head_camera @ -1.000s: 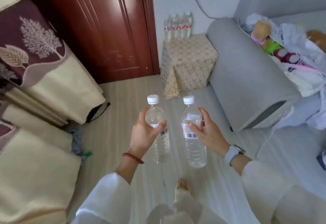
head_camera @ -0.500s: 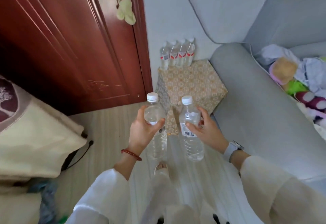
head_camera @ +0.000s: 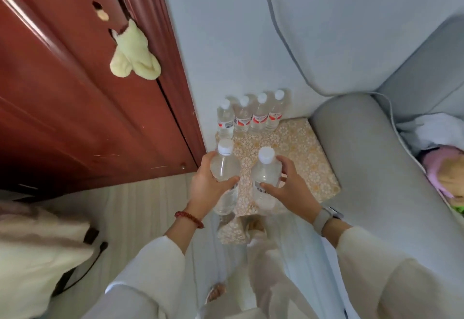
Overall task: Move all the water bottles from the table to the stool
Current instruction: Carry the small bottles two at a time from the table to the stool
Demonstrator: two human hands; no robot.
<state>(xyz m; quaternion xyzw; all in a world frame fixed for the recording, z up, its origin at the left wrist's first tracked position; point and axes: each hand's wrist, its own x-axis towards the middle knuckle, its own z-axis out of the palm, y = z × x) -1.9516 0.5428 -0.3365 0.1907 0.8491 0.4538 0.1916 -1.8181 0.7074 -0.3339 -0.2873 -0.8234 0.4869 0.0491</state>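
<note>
Far left there's a dark red wooden door (head_camera: 75, 107) with a pale yellow fluffy cloth (head_camera: 134, 57) hanging where the handle should be. Moving right, the left hand (head_camera: 206, 190) is wrapped snugly around a clear plastic water bottle with a white cap (head_camera: 224, 168), thumb across the front. Next to it, the right hand (head_camera: 288, 188) is closed the same way on a second clear white-capped bottle (head_camera: 265, 173). Both are upright, held in the air over the near edge of the square stool covered in gold floral fabric (head_camera: 301, 152). At the back of the stool, against the wall, a row of four red-labelled water bottles (head_camera: 251, 117) is already standing. The grey upholstered sofa arm (head_camera: 376, 168) sits tight against the stool's right side.

So I'd say this is the set-down stage: next move is lowering both onto the open fabric in front of the row, without knocking any over.

The table isn't in shot, so no idea how many bottles are left. The carried bottles' bases are hard to make out.
</note>
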